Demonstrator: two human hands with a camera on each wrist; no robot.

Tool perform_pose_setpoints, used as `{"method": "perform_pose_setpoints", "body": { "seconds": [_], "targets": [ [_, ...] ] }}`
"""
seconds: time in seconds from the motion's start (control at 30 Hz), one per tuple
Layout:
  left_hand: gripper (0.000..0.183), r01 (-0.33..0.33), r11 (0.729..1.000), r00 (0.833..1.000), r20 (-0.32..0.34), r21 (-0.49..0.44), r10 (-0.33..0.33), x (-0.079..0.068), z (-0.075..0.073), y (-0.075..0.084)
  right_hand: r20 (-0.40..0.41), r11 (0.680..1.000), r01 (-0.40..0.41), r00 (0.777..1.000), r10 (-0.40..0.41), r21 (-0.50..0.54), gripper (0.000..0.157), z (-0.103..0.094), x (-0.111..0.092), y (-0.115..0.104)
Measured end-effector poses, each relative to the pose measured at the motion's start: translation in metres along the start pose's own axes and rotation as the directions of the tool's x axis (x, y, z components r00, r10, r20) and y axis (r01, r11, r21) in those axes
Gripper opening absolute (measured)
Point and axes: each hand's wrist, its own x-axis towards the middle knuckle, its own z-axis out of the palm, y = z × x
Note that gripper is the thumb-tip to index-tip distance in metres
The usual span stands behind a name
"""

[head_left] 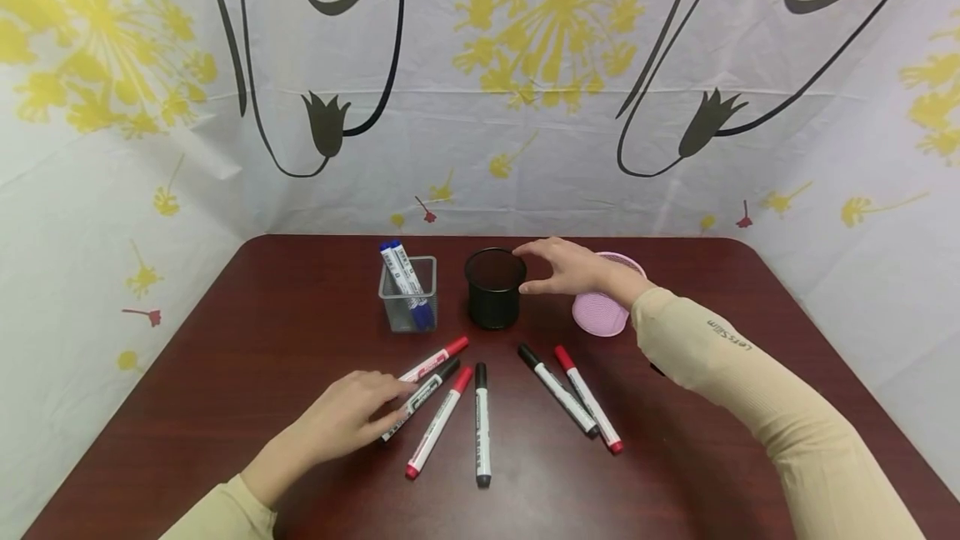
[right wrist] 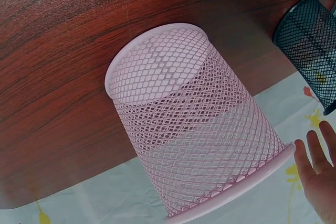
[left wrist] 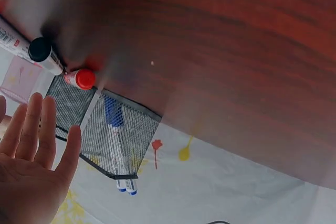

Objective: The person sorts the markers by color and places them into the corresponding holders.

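My left hand (head_left: 348,415) hovers low over the table, thumb and fingertips around the near end of a black-capped marker (head_left: 432,390). A red-capped marker (head_left: 448,352) lies just behind that one, and another red-capped marker (head_left: 438,425) lies to its right. In the left wrist view the left hand's fingers (left wrist: 46,124) are straight and spread. My right hand (head_left: 566,265) reaches toward a round black mesh pen cup (head_left: 493,307), its fingertips at the cup's right rim. Thumb and fingers are spread apart. Behind the right wrist stands a pink mesh pen cup (head_left: 597,317), partly covered.
A square grey mesh holder (head_left: 400,319) with two blue markers (head_left: 408,277) stands left of the black cup. Nearer me lie a black-capped marker (head_left: 482,432) and, farther right, another black-capped marker (head_left: 558,392) beside a red-capped marker (head_left: 592,407). Patterned cloth (head_left: 465,132) hangs behind the table.
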Motion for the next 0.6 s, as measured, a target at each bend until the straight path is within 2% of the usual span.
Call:
{"method": "perform_pose_setpoints", "body": {
  "seconds": [0.17,0.33,0.6],
  "targets": [
    [0.026,-0.033,0.999,0.999,0.018,0.016,0.032,0.000,0.008,0.001,0.006,1.000,0.009,1.000,-0.009,0.002,0.059,0.002,0.000,0.000],
    [0.027,-0.079,0.996,0.997,-0.015,0.052,0.080,0.000,0.016,0.000,-0.001,1.000,0.019,1.000,-0.019,0.001,0.057,0.002,0.000,0.000],
    [0.026,-0.040,0.995,0.999,-0.020,0.089,0.042,-0.001,0.021,-0.003,-0.051,0.999,0.028,0.998,-0.030,-0.032,0.049,0.004,0.001,-0.001]
  ]
}}
